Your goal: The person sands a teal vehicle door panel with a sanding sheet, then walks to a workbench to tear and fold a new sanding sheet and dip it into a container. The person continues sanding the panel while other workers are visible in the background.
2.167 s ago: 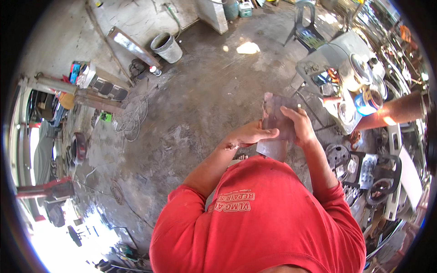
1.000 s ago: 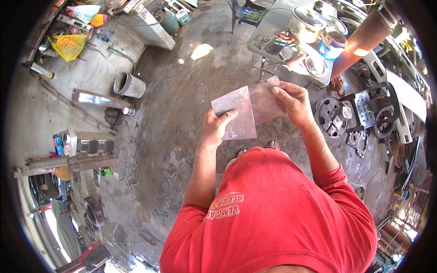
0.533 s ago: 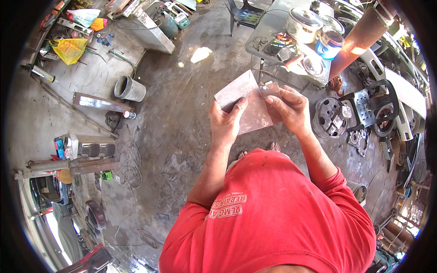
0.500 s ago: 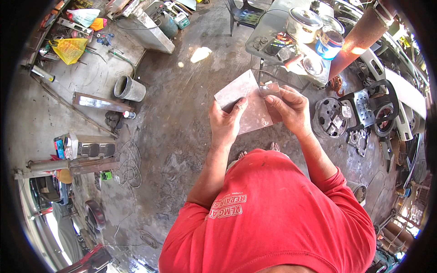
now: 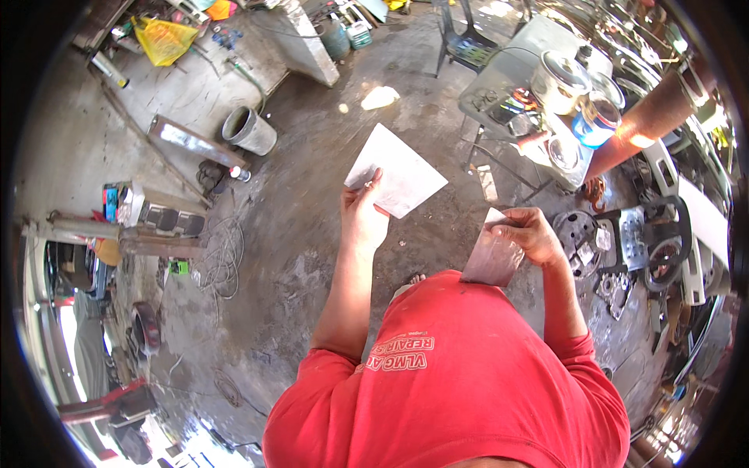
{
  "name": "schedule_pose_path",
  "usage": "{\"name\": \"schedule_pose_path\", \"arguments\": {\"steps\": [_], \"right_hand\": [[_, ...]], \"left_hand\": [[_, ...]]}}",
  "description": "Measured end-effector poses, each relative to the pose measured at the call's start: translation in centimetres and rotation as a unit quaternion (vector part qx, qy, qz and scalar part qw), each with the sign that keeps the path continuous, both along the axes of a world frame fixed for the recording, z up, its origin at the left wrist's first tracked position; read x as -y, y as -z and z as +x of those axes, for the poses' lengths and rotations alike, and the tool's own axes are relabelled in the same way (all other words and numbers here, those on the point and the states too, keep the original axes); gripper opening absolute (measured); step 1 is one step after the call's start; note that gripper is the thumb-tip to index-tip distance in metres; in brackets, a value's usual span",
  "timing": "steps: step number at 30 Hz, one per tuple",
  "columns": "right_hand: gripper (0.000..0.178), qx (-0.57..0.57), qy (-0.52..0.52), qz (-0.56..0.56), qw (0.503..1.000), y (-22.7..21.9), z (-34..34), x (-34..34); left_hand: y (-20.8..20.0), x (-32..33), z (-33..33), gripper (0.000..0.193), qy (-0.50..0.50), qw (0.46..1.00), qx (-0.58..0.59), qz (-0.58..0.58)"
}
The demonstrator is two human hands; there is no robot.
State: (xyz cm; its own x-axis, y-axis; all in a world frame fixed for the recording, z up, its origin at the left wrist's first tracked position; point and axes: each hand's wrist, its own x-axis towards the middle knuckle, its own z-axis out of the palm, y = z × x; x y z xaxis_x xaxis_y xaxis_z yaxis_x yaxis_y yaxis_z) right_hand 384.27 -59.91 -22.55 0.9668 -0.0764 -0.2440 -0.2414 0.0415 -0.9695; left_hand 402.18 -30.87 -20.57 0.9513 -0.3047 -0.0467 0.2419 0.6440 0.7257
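My left hand [image 5: 363,217] grips one corner of a thin, square, pale board [image 5: 402,173], its thumb pressed on the upper face. The board tilts in front of me and looks washed out by light. Low on the right, my right hand [image 5: 537,236] pinches the upper end of a flat, brownish-grey rectangular spreader [image 5: 494,261]. Its lower edge reaches the front of my red shirt [image 5: 468,335]; whether it touches the cloth I cannot tell. Board and spreader are apart.
Ahead to the right stands a table [image 5: 499,86] with a pot [image 5: 560,82] and a blue-and-white can [image 5: 595,123]. A dark chair [image 5: 466,47] is beyond. Left are a grey bucket [image 5: 250,131] and cables [image 5: 222,261]; right, a wheel [image 5: 576,243] and car parts.
The spreader has come away from the board and down toward my shirt with my right hand. My left hand has moved slightly left with the board. The view has shifted.
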Motion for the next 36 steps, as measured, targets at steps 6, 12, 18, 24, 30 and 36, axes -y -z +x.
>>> {"name": "schedule_pose_path", "arguments": {"steps": [6,12,18,24,30,36], "right_hand": [[0.019,-0.063,0.147,0.177,0.971,0.8,0.1,-1.4],[0.022,0.024,0.018,0.166,0.986,-1.3,3.4,-3.8],[0.020,-0.004,0.210,0.113,0.971,0.1,4.2,-3.9],[0.019,0.041,0.236,0.162,0.957,2.3,1.6,-0.9],[0.022,0.045,0.209,0.131,0.968,4.2,2.4,-2.9],[0.027,0.094,0.174,-0.035,0.980,4.4,5.8,-7.5]], "left_hand": [[4.1,-0.1,-1.2,0.032,0.012,0.979,-0.061,0.192],[5.5,5.1,-2.8,0.047,0.162,0.942,0.149,0.254],[11.2,0.0,0.7,0.022,-0.021,0.966,0.113,0.230],[23.1,-12.0,-6.7,0.035,0.344,0.469,0.123,0.804],[15.0,-5.9,-7.0,0.060,0.373,0.865,0.237,0.239],[4.2,-1.5,-3.9,0.081,0.109,0.864,0.218,0.440]]}}
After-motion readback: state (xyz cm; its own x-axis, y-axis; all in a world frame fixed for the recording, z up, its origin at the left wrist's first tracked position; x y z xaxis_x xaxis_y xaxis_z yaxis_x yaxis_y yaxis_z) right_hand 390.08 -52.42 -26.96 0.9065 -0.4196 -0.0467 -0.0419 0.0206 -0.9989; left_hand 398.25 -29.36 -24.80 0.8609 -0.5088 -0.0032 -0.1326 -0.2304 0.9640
